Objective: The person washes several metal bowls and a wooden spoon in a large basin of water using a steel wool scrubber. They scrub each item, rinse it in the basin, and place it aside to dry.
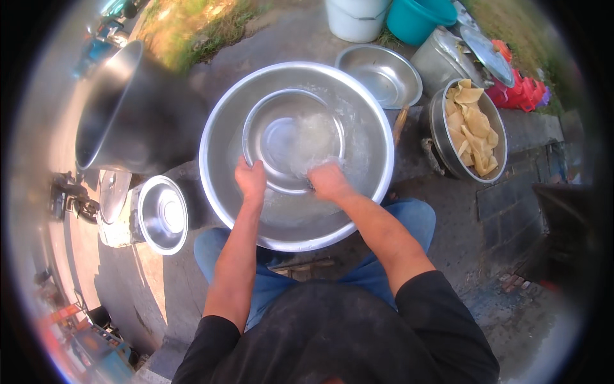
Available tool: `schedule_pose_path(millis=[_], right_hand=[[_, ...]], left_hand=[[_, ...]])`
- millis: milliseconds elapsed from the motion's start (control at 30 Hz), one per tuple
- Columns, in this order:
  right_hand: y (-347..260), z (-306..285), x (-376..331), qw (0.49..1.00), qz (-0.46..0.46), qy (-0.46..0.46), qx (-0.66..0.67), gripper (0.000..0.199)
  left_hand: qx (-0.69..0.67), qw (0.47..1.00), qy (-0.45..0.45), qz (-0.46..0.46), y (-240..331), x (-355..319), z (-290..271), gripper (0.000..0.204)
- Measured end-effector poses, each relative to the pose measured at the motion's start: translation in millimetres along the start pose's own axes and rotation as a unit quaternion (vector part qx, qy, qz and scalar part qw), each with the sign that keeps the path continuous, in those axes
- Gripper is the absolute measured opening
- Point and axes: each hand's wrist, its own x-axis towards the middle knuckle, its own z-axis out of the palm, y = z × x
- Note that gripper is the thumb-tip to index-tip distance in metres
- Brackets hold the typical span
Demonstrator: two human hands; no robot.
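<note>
Inside the wide rim of the large basin (224,131), between the person's knees (412,221), sits the small basin (261,128), a round metal vessel with its mouth facing up. Turbulent water (318,131) shows in its right-hand part, and the large basin also holds water around it.

Grip state, left: the left hand (252,179) grasps the small basin at the near-left of its rim, thumb uppermost. Grip state, right: the right hand (329,181) is at the near-right of the same rim, bent over with its fingers blurred and partly hidden; whether it clasps the rim, a cloth or nothing cannot be told.

The step in hand appears to be rinsing or scrubbing the small basin. Recommended practice:

1. Use the left hand as the anchor. A firm rim hold should prevent the basin from spinning or tipping.
2. Work the right hand in overlapping passes, covering the floor, the wall and the underside of the rim.
3. Regulate the stroke. The splash on the right suggests brisk motion; excess force could throw water over the outer rim.
4. Rotate the basin in small increments, re-seating the left grip each time, so that the covered section is also reached.
</note>
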Motion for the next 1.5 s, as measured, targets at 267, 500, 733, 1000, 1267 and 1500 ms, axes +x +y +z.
schedule_pose_path(millis=[267,500,733,1000,1267,1500], right_hand=[[-27.3,-26.8,6.3,0.996,0.014,-0.023,0.083,0.032],[-25.6,-38.6,8.9,0.996,0.071,-0.032,0.035,0.022],[10.7,-43.3,-5.0,0.996,0.061,-0.055,-0.03,0.023],[-16.0,-32.6,-11.3,0.995,0.063,0.009,0.082,0.022],[-21.3,-39.3,-21.0,0.996,0.008,-0.052,0.066,0.026],[1.0,-114.2,-44.5,0.997,-0.059,-0.031,-0.039,0.02]], left_hand=[[-0.081,0.991,0.058,-0.095,-67.3,-14.2,42.5,0.034],[-0.108,0.986,0.072,-0.103,-23.2,-2.4,36.3,0.04],[-0.099,0.984,0.012,-0.147,3.4,7.2,13.8,0.031],[-0.147,0.972,0.024,-0.181,-18.6,-20.9,35.0,0.029],[-0.118,0.984,0.088,-0.1,-31.3,-12.5,28.5,0.034],[0.206,0.953,0.112,0.19,-11.0,3.3,-1.3,0.039]])
